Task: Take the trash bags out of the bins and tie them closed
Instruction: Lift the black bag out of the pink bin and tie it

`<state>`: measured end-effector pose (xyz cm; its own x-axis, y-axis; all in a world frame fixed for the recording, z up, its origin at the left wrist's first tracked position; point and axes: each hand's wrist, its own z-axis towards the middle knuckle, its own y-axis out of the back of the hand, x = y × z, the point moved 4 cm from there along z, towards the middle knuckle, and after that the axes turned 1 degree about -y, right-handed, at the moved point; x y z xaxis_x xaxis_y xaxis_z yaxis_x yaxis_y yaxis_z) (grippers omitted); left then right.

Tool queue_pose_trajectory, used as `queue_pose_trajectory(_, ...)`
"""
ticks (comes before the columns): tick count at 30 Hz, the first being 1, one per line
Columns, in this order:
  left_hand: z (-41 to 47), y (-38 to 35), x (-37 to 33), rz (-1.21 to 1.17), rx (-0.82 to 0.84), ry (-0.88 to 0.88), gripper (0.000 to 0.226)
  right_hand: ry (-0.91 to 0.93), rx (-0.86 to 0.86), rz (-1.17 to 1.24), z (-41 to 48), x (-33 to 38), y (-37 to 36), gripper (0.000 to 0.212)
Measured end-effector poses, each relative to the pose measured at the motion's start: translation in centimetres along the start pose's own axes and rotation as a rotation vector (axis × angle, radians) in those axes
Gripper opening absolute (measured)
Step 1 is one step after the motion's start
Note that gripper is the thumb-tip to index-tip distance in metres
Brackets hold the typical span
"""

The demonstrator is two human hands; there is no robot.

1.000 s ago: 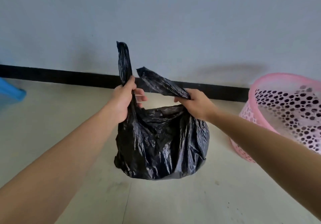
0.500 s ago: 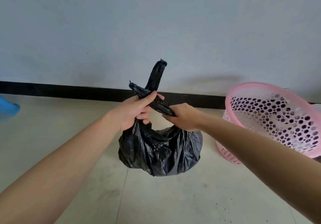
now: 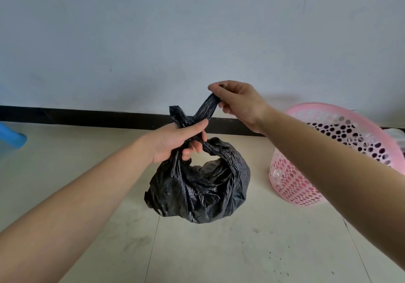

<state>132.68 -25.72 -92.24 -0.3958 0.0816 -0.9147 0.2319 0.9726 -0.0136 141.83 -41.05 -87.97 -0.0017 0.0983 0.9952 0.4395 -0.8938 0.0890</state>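
A black trash bag (image 3: 199, 186) hangs in the air in front of me, above the tiled floor. Its two twisted top ends cross each other in an X. My left hand (image 3: 175, 142) pinches the crossing point and carries the bag. My right hand (image 3: 238, 105) is raised to the upper right and grips the tip of one twisted end, pulling it taut. The other end sticks up short behind my left fingers. A gap stays open in the bag's mouth below the crossing.
A pink perforated plastic bin (image 3: 324, 155) stands on the floor at the right, near the wall. A blue plastic object (image 3: 11, 139) shows at the left edge. A black skirting strip (image 3: 87, 118) runs along the grey wall.
The two bag ends went from held apart to crossed. My right hand let go of its end, moved up to the right and now pulls the other end.
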Motion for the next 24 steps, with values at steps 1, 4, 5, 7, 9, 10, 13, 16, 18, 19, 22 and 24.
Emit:
queue_pose_trajectory(1,0.0,0.1,0.1,-0.052,-0.005,-0.015,0.039,0.034,-0.035,0.031,0.1,0.0,0.2,0.015)
queue_pose_trajectory(4,0.2,1.4,0.2,-0.334,-0.055,-0.093,0.037,0.030,-0.008,0.123,-0.1,-0.3,1.1,0.011)
queue_pose_trajectory(5,0.2,2.0,0.2,-0.429,-0.081,-0.118,0.039,-0.020,0.055,0.134,-0.3,-0.5,1.3,0.011)
queue_pose_trajectory(7,0.2,3.1,0.6,-0.554,-0.145,-0.151,0.042,-0.152,0.213,0.064,-1.1,-1.5,1.1,0.017)
queue_pose_trajectory(9,0.1,3.7,0.7,-0.598,-0.189,-0.178,0.034,-0.261,0.346,-0.110,-1.9,-3.0,0.7,0.028)
queue_pose_trajectory(10,0.0,3.7,0.7,-0.607,-0.193,-0.187,0.029,-0.305,0.407,-0.185,-2.3,-3.8,0.3,0.030)
queue_pose_trajectory(13,-0.1,3.2,0.3,-0.561,-0.155,-0.206,0.021,-0.303,0.481,-0.334,-2.8,-5.0,-0.8,0.029)
queue_pose_trajectory(16,-0.5,3.3,-0.6,-0.392,-0.092,-0.245,0.015,-0.169,0.282,-0.452,-2.1,-4.4,-0.8,0.044)
queue_pose_trajectory(18,-0.9,3.1,-1.2,-0.244,-0.047,-0.255,0.013,-0.091,0.206,-0.490,-1.7,-4.0,-0.9,0.065)
queue_pose_trajectory(19,-1.0,3.0,-1.5,-0.198,-0.023,-0.252,0.012,-0.069,0.238,-0.509,-1.7,-4.2,-1.2,0.073)
queue_pose_trajectory(22,-1.1,3.1,-2.1,-0.091,-0.012,-0.214,0.013,-0.078,0.352,-0.541,-1.5,-5.5,-2.4,0.037)
queue_pose_trajectory(24,-0.6,4.0,-1.9,0.091,-0.185,-0.199,0.019,-0.102,0.289,-0.531,-1.5,-5.4,-2.6,0.015)
